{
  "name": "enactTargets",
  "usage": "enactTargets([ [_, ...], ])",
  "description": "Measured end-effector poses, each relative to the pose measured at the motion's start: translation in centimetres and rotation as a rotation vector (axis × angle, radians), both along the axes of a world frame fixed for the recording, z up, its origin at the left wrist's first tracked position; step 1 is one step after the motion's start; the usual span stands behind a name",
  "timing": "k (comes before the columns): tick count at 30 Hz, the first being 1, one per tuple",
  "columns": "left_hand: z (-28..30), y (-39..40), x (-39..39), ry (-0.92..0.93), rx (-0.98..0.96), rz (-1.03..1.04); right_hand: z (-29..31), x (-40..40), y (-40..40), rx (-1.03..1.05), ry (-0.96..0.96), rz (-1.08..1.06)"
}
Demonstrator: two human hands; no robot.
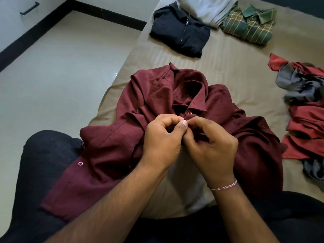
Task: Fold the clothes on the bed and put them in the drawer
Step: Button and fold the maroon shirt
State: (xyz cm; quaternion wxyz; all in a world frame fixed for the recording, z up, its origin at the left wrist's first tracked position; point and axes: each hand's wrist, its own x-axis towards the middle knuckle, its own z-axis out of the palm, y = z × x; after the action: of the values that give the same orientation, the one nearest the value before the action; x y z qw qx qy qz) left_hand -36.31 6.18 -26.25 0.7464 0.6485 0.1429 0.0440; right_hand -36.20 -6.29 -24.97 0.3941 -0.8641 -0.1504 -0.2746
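A pale tiled floor (66,71) lies left of the bed, edged by a black skirting (112,14). On one wrist there is a thin thread bracelet (225,186). Black trousers (43,165) cover the knees.

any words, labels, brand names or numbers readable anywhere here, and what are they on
None: no text can be read in the head view.
maroon shirt: no label or print shows; the hands pinch its placket.
black shirt: no print shows.
plaid shirt: pattern only, no writing.
red and grey clothes: crumpled, no text visible.
drawer: plain front, no marking.
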Motion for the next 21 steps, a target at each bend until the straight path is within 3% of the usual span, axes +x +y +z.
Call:
enactTargets([
  [4, 0.4, -0.1, 0.0, -0.017, -0.108, -0.083, -0.5, -0.2, 0.5, 0.705, 0.368, 0.033],
  [6, 0.4, -0.1, -0.1, -0.008, -0.100, -0.086, -1.0, -0.3, 0.5, 0.944, 0.497, 0.056],
  [10, 0.7, 0.1, 0.0, 0.007, -0.163, -0.034, -1.0, -0.4, 0.3, 0.891, 0.544, 0.170],
  [14, 1.8, 0.8, 0.1, 0.040, -0.291, -0.122, -1.0, 0.4, -0.8, 0.357, 0.400, 0.262],
  [15, 1.9, 1.1, 0.3, 0.034, -0.269, -0.174, -1.0, 0.5, -0.9, 0.312, 0.372, 0.236],
  [18, 1.8, 1.9, 0.5, -0.072, -0.088, -0.356, -0.6, 0.7, -1.0, 0.557, 0.404, 0.174],
  [21, 1.3, 2.4, 0.8, -0.279, 0.409, -0.508, -0.1, 1.1, -1.9, 0.653, 0.437, 0.124],
])
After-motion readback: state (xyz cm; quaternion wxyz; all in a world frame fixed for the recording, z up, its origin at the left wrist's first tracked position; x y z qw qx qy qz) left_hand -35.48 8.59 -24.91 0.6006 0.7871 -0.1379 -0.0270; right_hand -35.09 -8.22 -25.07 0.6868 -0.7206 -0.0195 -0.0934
